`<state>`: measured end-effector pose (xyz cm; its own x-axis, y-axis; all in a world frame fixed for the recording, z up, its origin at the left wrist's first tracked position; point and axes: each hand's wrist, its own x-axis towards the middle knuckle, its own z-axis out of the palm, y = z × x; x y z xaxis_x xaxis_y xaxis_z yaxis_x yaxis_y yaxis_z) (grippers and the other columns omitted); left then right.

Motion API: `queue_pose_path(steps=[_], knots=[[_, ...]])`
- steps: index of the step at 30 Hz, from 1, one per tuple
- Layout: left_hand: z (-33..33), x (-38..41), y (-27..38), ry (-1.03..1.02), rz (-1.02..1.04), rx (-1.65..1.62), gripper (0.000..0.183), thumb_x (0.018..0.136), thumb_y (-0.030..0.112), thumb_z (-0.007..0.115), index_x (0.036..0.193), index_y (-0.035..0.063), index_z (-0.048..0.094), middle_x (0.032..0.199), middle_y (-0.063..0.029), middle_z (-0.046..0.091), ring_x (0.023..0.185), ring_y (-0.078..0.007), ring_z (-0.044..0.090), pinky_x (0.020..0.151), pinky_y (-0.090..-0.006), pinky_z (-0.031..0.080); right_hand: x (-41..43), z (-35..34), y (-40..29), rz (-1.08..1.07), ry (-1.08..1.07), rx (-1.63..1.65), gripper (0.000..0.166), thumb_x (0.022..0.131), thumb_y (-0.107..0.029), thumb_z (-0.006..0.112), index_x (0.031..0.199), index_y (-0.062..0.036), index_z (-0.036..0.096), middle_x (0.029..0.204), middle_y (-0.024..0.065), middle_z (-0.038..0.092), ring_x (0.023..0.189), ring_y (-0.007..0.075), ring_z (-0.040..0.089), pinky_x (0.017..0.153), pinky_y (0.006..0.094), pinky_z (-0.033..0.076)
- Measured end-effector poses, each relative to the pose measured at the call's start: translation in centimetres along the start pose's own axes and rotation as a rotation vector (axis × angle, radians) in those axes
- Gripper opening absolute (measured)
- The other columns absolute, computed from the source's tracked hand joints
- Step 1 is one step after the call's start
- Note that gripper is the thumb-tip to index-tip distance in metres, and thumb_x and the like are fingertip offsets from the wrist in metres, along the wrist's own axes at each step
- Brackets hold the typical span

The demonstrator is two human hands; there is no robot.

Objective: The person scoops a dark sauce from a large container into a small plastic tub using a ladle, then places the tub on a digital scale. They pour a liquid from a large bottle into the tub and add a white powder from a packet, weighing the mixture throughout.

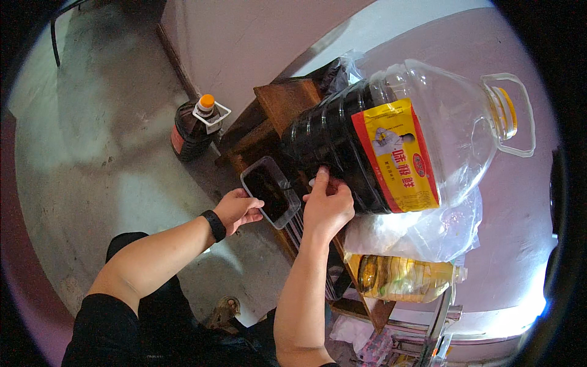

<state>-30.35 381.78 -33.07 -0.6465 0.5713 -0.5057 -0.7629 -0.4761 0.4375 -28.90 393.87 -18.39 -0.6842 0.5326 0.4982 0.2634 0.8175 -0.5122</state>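
Note:
My left hand (238,208), with a black band on its wrist, grips the near rim of a clear rectangular plastic container (290,210). Dark liquid appears to fill much of the container. Beside it, a large clear ribbed plastic jug (337,133) is partly full of dark liquid and bears a red-and-yellow label, a yellow cap and a white handle. My right hand (328,197) is at the jug's lower side, close to the container. A small white piece (312,182) shows by its thumb; the fingers hide what they pinch, perhaps a tap.
The jug stands on a brown wooden shelf unit (289,103) against a wall. Near it are a filled clear plastic bag (412,236) and a bottle of yellow oil (403,277). An orange-capped dark jug (199,128) is on the concrete floor (124,156).

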Motion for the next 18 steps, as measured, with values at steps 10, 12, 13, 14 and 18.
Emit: queue_pose_path(steps=[10,12,13,14,18], knots=[[-0.4,0.2,-0.1,-0.005,-0.003,0.014,0.021,0.087,0.006,0.066,0.102,0.0067,0.053,0.103,-0.0075,0.059,0.089,-0.0199,0.061,0.085,-0.0355,0.054,-0.2,-0.8,-1.4,0.116,-0.059,0.103,0.037,0.091,-0.029,0.068,0.085,0.0073,0.068,0.064,0.0149,0.068,0.054,0.0249,0.067,0.053,0.0352,0.053],[-0.4,0.5,-0.1,0.007,-0.004,0.016,0.02,0.087,0.007,0.067,0.101,0.0067,0.052,0.102,-0.0076,0.059,0.088,-0.02,0.061,0.085,-0.0353,0.055,-0.1,-0.8,-1.3,0.116,-0.064,0.098,0.037,0.091,-0.029,0.068,0.085,0.0075,0.068,0.065,0.0155,0.068,0.055,0.0254,0.068,0.054,0.0357,0.054],[-0.4,0.5,-0.1,0.004,-0.006,0.018,0.02,0.087,0.007,0.067,0.101,0.0068,0.052,0.101,-0.0077,0.059,0.088,-0.0202,0.061,0.085,-0.0352,0.055,-0.1,-0.8,-1.4,0.115,-0.066,0.078,0.038,0.091,-0.03,0.068,0.085,0.0076,0.068,0.066,0.016,0.068,0.056,0.0259,0.068,0.055,0.036,0.054],[-0.5,0.5,-0.1,0.0,-0.008,0.02,0.02,0.087,0.007,0.067,0.101,0.0068,0.052,0.101,-0.0078,0.059,0.088,-0.0203,0.061,0.085,-0.0351,0.055,-0.1,-0.8,-1.4,0.113,-0.068,0.058,0.038,0.091,-0.03,0.068,0.086,0.0078,0.068,0.067,0.0165,0.068,0.057,0.0263,0.068,0.056,0.0363,0.054],[-0.4,0.5,-0.2,0.008,-0.009,0.005,0.02,0.087,0.007,0.067,0.1,0.0066,0.052,0.101,-0.0082,0.059,0.088,-0.0208,0.061,0.085,-0.0349,0.055,0.0,-0.5,-0.7,0.081,-0.033,0.029,0.038,0.09,-0.03,0.069,0.086,0.0074,0.069,0.071,0.0182,0.069,0.063,0.0297,0.069,0.06,0.0382,0.054]])
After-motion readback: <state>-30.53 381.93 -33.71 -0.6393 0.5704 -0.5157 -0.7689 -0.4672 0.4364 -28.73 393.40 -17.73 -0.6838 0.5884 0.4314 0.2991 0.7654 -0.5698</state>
